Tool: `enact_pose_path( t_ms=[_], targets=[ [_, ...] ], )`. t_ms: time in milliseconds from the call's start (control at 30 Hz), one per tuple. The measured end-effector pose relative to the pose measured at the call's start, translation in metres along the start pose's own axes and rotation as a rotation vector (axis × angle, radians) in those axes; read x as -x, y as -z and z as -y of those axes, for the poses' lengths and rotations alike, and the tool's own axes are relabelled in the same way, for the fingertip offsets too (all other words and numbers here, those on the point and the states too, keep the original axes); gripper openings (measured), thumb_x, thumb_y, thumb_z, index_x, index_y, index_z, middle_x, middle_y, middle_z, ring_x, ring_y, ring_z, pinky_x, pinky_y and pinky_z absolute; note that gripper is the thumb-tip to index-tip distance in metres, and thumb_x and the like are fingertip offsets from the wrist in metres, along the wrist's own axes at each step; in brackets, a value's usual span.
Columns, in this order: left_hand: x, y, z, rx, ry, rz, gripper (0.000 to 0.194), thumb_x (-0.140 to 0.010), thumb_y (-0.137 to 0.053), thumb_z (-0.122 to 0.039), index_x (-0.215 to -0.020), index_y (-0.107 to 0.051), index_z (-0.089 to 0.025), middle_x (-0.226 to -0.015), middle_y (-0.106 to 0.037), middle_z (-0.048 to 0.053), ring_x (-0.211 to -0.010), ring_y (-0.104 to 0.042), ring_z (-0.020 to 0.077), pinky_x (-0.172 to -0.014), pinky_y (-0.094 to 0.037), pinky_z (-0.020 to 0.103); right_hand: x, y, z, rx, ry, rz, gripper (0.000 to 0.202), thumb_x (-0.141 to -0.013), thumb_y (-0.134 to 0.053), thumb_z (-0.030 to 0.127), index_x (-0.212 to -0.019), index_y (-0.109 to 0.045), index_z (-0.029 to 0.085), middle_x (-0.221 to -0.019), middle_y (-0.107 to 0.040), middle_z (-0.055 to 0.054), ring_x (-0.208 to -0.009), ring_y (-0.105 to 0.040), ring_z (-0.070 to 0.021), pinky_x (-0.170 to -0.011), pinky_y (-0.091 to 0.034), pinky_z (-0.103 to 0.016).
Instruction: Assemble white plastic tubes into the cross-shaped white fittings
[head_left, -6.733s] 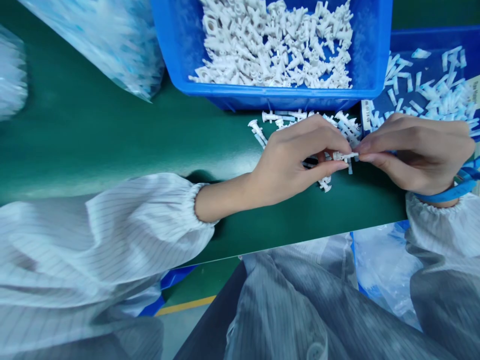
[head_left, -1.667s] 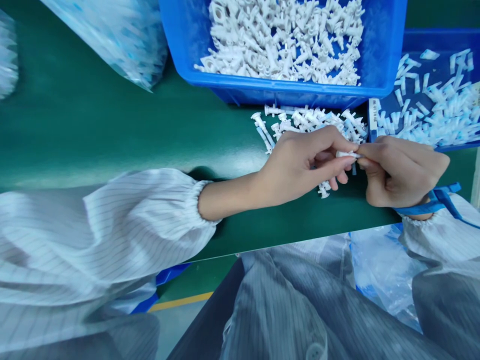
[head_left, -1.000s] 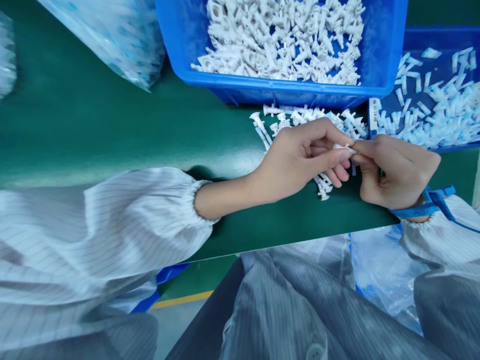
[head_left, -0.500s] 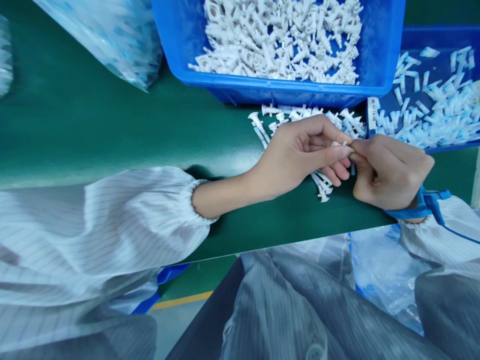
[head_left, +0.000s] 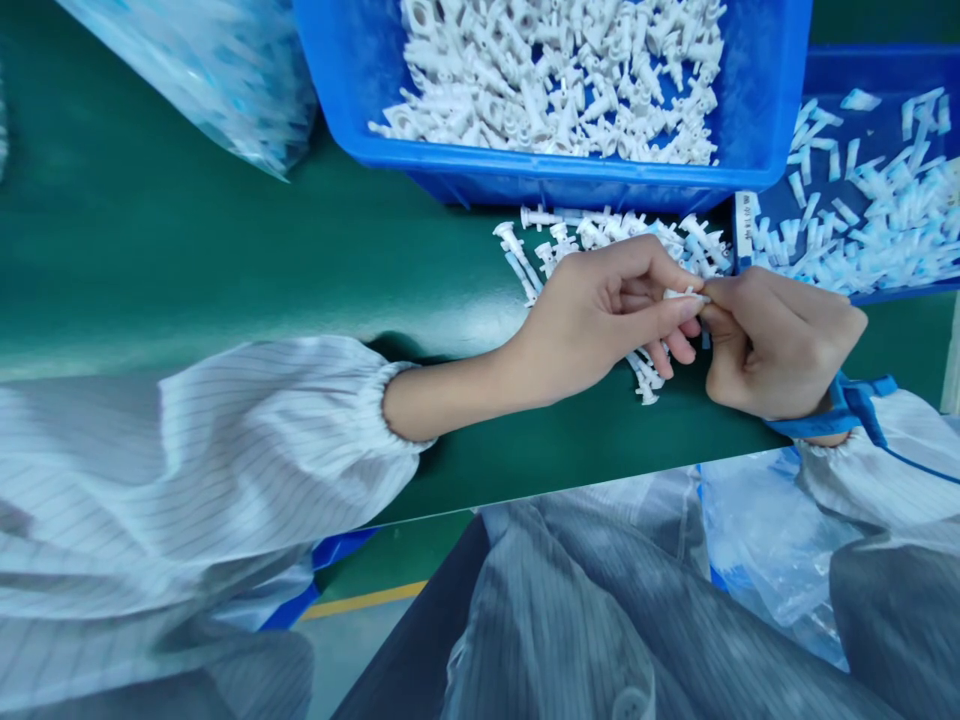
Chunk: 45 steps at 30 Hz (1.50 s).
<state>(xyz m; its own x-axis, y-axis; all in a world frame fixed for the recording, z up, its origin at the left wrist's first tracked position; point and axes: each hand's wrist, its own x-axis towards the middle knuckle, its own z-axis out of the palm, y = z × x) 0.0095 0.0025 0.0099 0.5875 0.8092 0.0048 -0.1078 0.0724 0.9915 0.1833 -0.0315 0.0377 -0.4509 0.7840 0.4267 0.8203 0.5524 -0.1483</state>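
Observation:
My left hand (head_left: 592,315) pinches a small white plastic fitting (head_left: 679,294) between thumb and forefinger, its other fingers curled loosely below. Meeting it fingertip to fingertip, my right hand (head_left: 787,340) is closed in a pinch at the fitting's right end. What those right fingers hold is mostly hidden behind them. Under and behind both hands lies a pile of white fittings with pale blue tube ends (head_left: 592,232). Several more such pieces (head_left: 645,378) stick out below my left hand.
A large blue bin (head_left: 555,172) of white fittings stands behind the hands. To the right, a blue tray (head_left: 832,170) holds short pale blue-and-white tubes (head_left: 862,240). A clear bag of parts (head_left: 225,90) lies at upper left. The green table's front edge runs before my lap.
Both hands keep their pinch in nearly the same place. A little more of the white fitting shows between the left fingertips. The view has shifted slightly.

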Motion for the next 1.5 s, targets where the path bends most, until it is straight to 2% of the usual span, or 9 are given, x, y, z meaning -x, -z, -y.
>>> enact_pose_path(
  t_ms=[267,433,533,733,1000,1133,1300,1433,1500],
  targets=[
    [0.003,0.001,0.000,-0.069,-0.014,0.011,0.014,-0.093,-0.060,-0.031,-0.092,-0.060,-0.017,-0.071,-0.069,-0.003,-0.055,-0.068,0.0092,-0.051,-0.056,0.019,-0.001,0.001,-0.003,-0.003,0.014,0.021,0.019,-0.087,-0.047,0.014,-0.075,-0.058,0.023,-0.056,-0.054,-0.001,-0.049,-0.048,-0.0152,-0.046,-0.032,-0.029],
    [0.001,0.007,-0.001,-0.248,-0.144,0.007,0.013,-0.094,-0.058,-0.032,-0.092,-0.059,-0.020,-0.065,-0.069,-0.004,-0.053,-0.066,0.0094,-0.054,-0.053,0.021,-0.006,0.005,-0.009,-0.069,0.093,-0.020,0.014,-0.084,-0.052,0.009,-0.079,-0.060,0.019,-0.056,-0.053,0.000,-0.049,-0.047,-0.0135,-0.045,-0.031,-0.027],
    [0.000,0.010,-0.005,-0.373,-0.234,-0.002,0.014,-0.094,-0.057,-0.035,-0.091,-0.059,-0.022,-0.064,-0.069,-0.002,-0.055,-0.065,0.0107,-0.053,-0.050,0.022,-0.007,0.008,-0.013,-0.108,0.112,-0.035,0.013,-0.089,-0.052,0.014,-0.082,-0.062,0.019,-0.058,-0.055,-0.001,-0.051,-0.051,-0.0141,-0.047,-0.033,-0.028],
    [-0.002,0.015,-0.010,-0.523,-0.301,0.007,0.017,-0.095,-0.054,-0.038,-0.090,-0.059,-0.023,-0.060,-0.066,-0.002,-0.052,-0.061,0.0109,-0.053,-0.046,0.024,-0.006,0.010,-0.018,-0.131,0.152,-0.042,0.009,-0.089,-0.059,0.016,-0.086,-0.067,0.019,-0.063,-0.062,-0.002,-0.058,-0.057,-0.0135,-0.051,-0.040,-0.027],
    [-0.006,0.018,-0.008,-0.565,-0.335,0.057,0.010,-0.093,-0.055,-0.029,-0.089,-0.059,-0.021,-0.052,-0.056,-0.005,-0.049,-0.053,0.0098,-0.056,-0.044,0.024,-0.006,0.010,-0.023,-0.147,0.176,0.011,0.006,-0.087,-0.062,0.016,-0.085,-0.066,0.019,-0.060,-0.061,-0.001,-0.056,-0.056,-0.0139,-0.050,-0.041,-0.028],
    [-0.007,0.018,-0.008,-0.663,-0.382,0.080,0.012,-0.094,-0.051,-0.029,-0.089,-0.059,-0.020,-0.061,-0.061,-0.004,-0.057,-0.059,0.0101,-0.058,-0.043,0.023,-0.007,0.010,-0.024,-0.152,0.188,-0.001,0.005,-0.087,-0.062,0.018,-0.085,-0.067,0.021,-0.058,-0.061,0.000,-0.054,-0.055,-0.0134,-0.048,-0.040,-0.028],
    [-0.007,0.018,-0.005,-0.814,-0.393,0.074,0.017,-0.095,-0.047,-0.030,-0.094,-0.061,-0.021,-0.069,-0.063,0.001,-0.067,-0.064,0.0139,-0.057,-0.041,0.024,-0.009,0.011,-0.026,-0.185,0.206,-0.020,0.006,-0.085,-0.064,0.017,-0.087,-0.068,0.021,-0.068,-0.069,-0.002,-0.059,-0.060,-0.0151,-0.054,-0.046,-0.028],
    [-0.008,0.017,-0.004,-0.888,-0.406,0.069,0.019,-0.095,-0.045,-0.028,-0.097,-0.062,-0.021,-0.088,-0.068,0.005,-0.072,-0.064,0.0144,-0.054,-0.041,0.024,-0.008,0.013,-0.031,-0.146,0.129,0.050,0.013,-0.086,-0.059,0.016,-0.090,-0.071,0.021,-0.075,-0.073,-0.005,-0.067,-0.065,-0.0177,-0.060,-0.049,-0.030],
    [-0.008,0.016,-0.004,-0.902,-0.423,0.040,0.018,-0.094,-0.046,-0.028,-0.099,-0.062,-0.022,-0.096,-0.068,0.005,-0.071,-0.064,0.0137,-0.053,-0.041,0.024,-0.007,0.013,-0.034,-0.134,0.092,-0.005,0.015,-0.085,-0.058,0.016,-0.089,-0.072,0.017,-0.074,-0.073,-0.007,-0.063,-0.064,-0.0180,-0.059,-0.048,-0.031]
  ],
)
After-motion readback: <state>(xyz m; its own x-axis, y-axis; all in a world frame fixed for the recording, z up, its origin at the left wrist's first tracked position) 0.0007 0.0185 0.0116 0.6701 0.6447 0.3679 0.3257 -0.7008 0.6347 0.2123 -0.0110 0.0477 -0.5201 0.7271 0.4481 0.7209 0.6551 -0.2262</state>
